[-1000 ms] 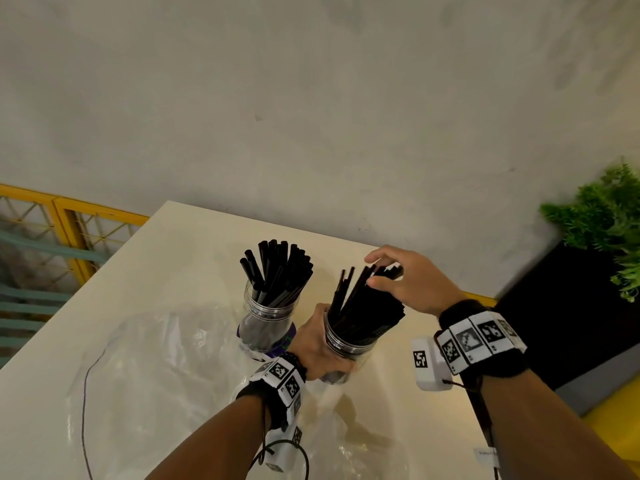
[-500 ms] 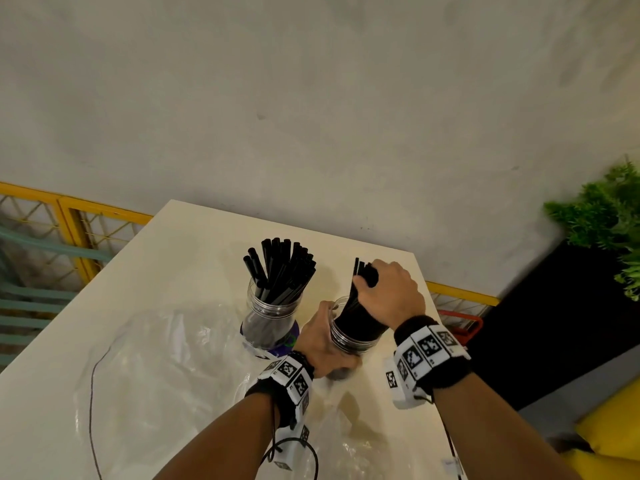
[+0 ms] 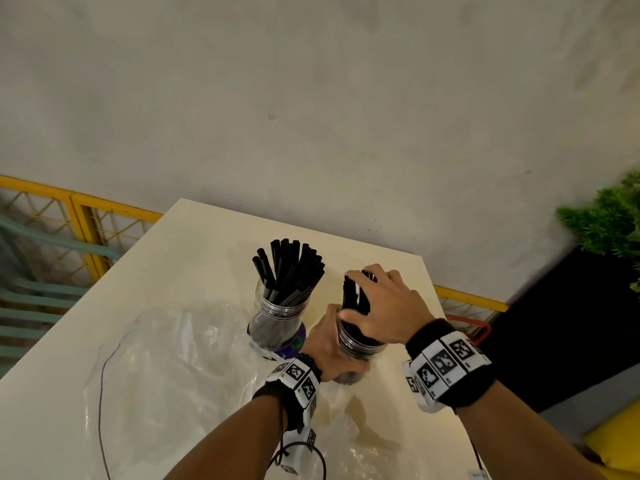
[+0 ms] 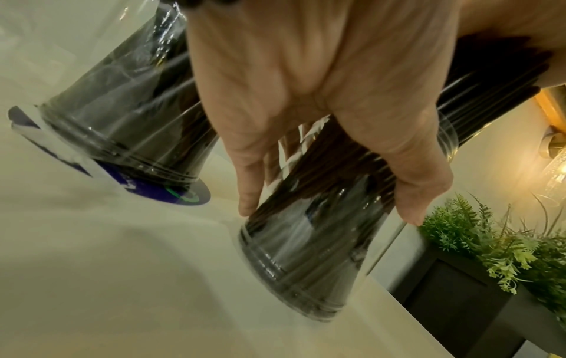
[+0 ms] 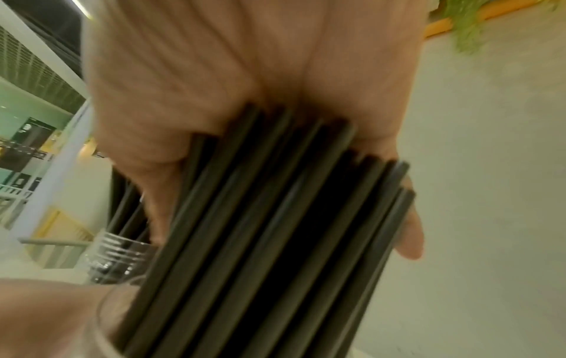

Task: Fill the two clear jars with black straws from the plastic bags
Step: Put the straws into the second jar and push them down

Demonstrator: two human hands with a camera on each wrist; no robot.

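Note:
Two clear jars stand on the cream table (image 3: 180, 271). The left jar (image 3: 277, 317) (image 4: 122, 121) holds several black straws (image 3: 291, 268) that fan out of its mouth. My left hand (image 3: 329, 351) (image 4: 306, 84) grips the right jar (image 3: 362, 346) (image 4: 306, 254) around its body, near the table's right edge. My right hand (image 3: 381, 306) (image 5: 245, 72) sits on top of that jar's bundle of black straws (image 3: 353, 292) (image 5: 275, 242), thumb on one side and fingers curled over the other, holding them together. Empty clear plastic bags (image 3: 166, 368) lie flat in front of the jars.
A purple label (image 3: 298, 344) (image 4: 183, 193) lies under the left jar. A thin black cord (image 3: 100, 393) crosses the bag. Past the table's right edge stand a black planter (image 3: 561, 323) with green plants (image 3: 606, 230). A yellow railing (image 3: 79, 216) runs behind on the left.
My right hand came down from the splayed straw tips and closed round the bundle, gathering it more upright in the right jar. My left hand kept its hold on that jar.

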